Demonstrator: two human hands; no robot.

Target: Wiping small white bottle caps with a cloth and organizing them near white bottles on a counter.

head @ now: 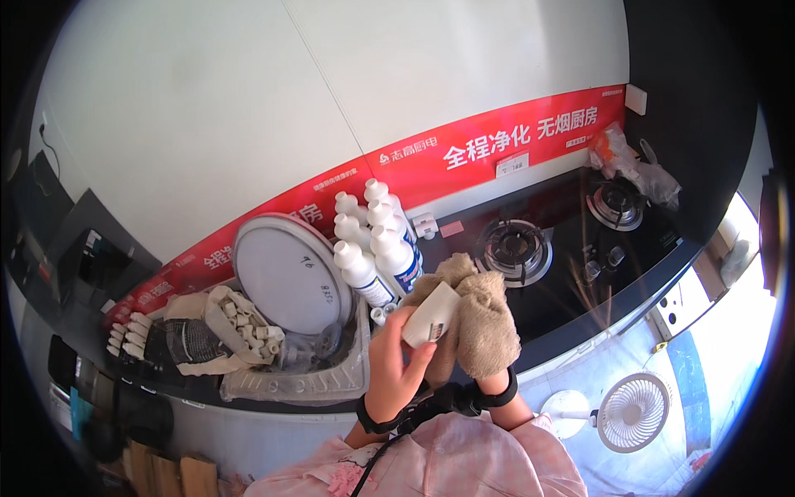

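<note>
My left hand [397, 366] grips a small white plastic piece [431, 315] with a tiny printed label, thumb on its near side. Against its far side lies a bunched brown terry towel [487, 323]. The towel covers my right hand [495, 384]; only the wrist end shows and the fingers are hidden in the cloth. Just beyond my hands stand several white bottles [366, 273] with blue-and-white labels, grouped upright. Small white cylindrical pieces [382, 314] sit at their foot, close to my left fingers.
On the right, a black glass gas hob [553, 304] has two burners, with a plastic bag [640, 164] at its far end. Left lie a round white panel [286, 273], a bag of white fittings [248, 329] and a foam tray [298, 386]. A white fan [633, 413] stands lower right.
</note>
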